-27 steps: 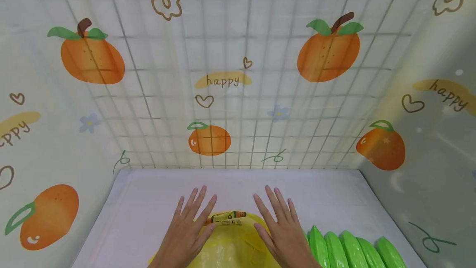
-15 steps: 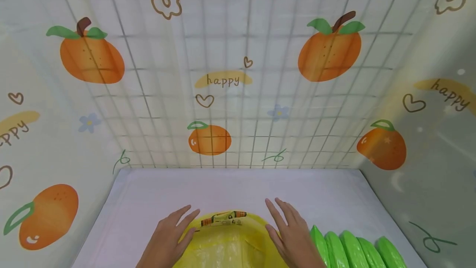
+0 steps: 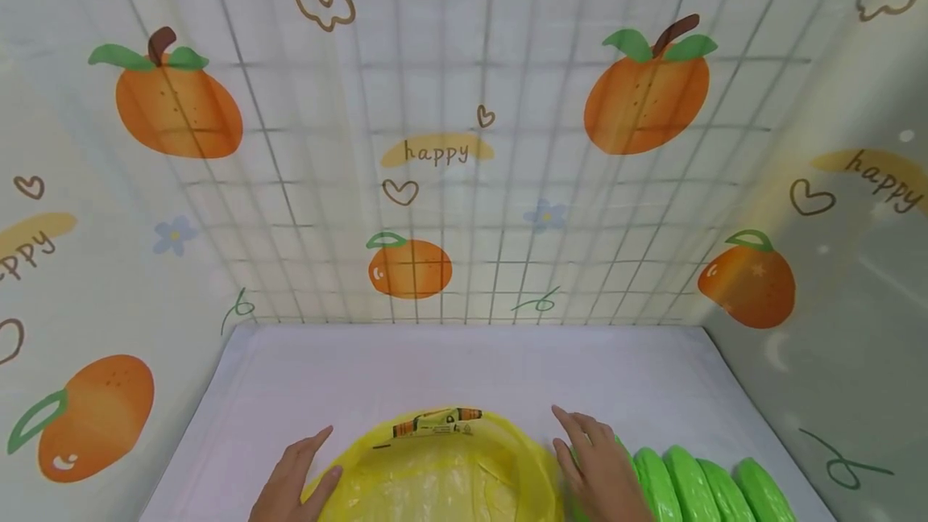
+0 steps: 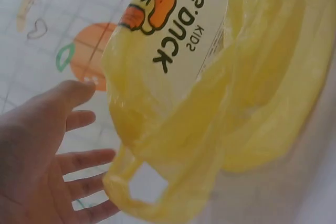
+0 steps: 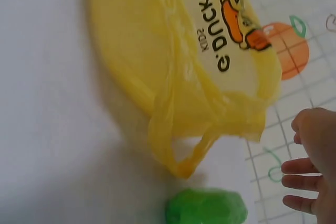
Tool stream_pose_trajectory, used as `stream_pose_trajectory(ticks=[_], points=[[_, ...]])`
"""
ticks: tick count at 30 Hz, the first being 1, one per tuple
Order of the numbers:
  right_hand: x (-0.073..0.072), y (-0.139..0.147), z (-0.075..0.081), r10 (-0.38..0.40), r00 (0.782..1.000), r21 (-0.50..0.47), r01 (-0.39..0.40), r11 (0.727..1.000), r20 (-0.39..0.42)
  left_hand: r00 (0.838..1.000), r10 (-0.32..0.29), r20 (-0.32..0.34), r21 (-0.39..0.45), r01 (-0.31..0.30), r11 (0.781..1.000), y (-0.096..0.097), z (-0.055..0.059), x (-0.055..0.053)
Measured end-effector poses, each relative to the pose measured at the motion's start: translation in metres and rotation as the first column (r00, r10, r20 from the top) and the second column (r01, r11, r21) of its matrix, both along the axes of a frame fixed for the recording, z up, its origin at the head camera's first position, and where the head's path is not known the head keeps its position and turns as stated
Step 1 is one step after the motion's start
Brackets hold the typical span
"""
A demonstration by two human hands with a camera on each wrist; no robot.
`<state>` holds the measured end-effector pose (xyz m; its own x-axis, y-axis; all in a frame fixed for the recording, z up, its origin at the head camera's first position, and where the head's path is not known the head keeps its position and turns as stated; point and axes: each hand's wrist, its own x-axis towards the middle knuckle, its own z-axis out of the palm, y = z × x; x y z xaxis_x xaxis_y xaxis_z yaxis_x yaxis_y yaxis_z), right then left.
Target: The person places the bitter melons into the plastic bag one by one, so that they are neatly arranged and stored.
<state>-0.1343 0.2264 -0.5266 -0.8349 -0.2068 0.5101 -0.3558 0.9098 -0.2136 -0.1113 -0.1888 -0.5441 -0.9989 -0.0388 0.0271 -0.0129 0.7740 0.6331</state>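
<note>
A yellow plastic bag point(image 3: 435, 474) with loop handles stands on the white table between my two hands. Its side bears a printed duck face and the words "G.DUCK KIDS" point(image 4: 181, 32) in the left wrist view. My left hand point(image 3: 293, 478) is at the bag's left side, fingers loosely extended; in its wrist view the fingertips are right by one handle point(image 4: 157, 198). On the other side my right hand point(image 3: 602, 461) has its fingers spread and holds nothing. It lies between the bag and a row of green plastic-wrapped packs point(image 3: 696, 486). The other handle point(image 5: 181, 161) hangs out above a green pack point(image 5: 207, 207).
Fabric walls printed with oranges point(image 3: 409, 268), hearts and "happy" enclose the white table point(image 3: 471, 361) at the back, left and right. The green packs stand side by side at the right front.
Both hands have drawn apart and back toward me, the left going left and the right going right. More of the yellow bag shows between them. The head view has tilted slightly.
</note>
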Motion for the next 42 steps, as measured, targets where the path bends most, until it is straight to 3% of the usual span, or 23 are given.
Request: stream_pose_trajectory(ticks=[5, 8, 11, 16, 19, 22, 27, 37, 42], points=[[0.001, 0.013, -0.003, -0.048, 0.991, -0.069, 0.057, 0.996, 0.123, 0.999, 0.009, 0.046, 0.131, -0.015, 0.991, -0.004, -0.001, 0.007], [0.000, 0.020, -0.003, -0.073, 0.974, -0.089, 0.094, 0.992, 0.216, 0.997, 0.018, 0.074, 0.181, -0.031, 0.983, -0.007, -0.005, 0.009], [-0.002, 0.025, -0.003, -0.109, 0.943, -0.088, 0.144, 0.986, 0.315, 0.991, 0.035, 0.129, 0.241, -0.066, 0.968, -0.008, -0.008, 0.010], [-0.007, 0.033, -0.007, -0.160, 0.876, -0.059, 0.209, 0.976, 0.455, 0.973, 0.034, 0.227, 0.378, -0.120, 0.918, -0.009, -0.011, 0.011], [-0.009, 0.037, -0.012, -0.154, 0.866, -0.059, 0.207, 0.977, 0.476, 0.961, 0.027, 0.275, 0.438, -0.150, 0.886, -0.009, -0.013, 0.012], [-0.010, 0.039, -0.015, -0.140, 0.866, -0.058, 0.191, 0.980, 0.479, 0.957, 0.027, 0.288, 0.453, -0.161, 0.877, -0.007, -0.016, 0.014], [-0.012, 0.038, -0.015, -0.133, 0.854, -0.043, 0.178, 0.983, 0.502, 0.966, 0.034, 0.255, 0.460, -0.152, 0.875, -0.006, -0.019, 0.016], [-0.023, 0.028, -0.017, -0.095, 0.788, -0.028, 0.141, 0.990, 0.608, 0.978, 0.047, 0.202, 0.439, -0.133, 0.889, -0.005, -0.017, 0.014], [-0.024, 0.023, -0.017, -0.063, 0.790, -0.044, 0.113, 0.993, 0.610, 0.982, 0.053, 0.184, 0.401, -0.124, 0.907, -0.003, -0.015, 0.014]])
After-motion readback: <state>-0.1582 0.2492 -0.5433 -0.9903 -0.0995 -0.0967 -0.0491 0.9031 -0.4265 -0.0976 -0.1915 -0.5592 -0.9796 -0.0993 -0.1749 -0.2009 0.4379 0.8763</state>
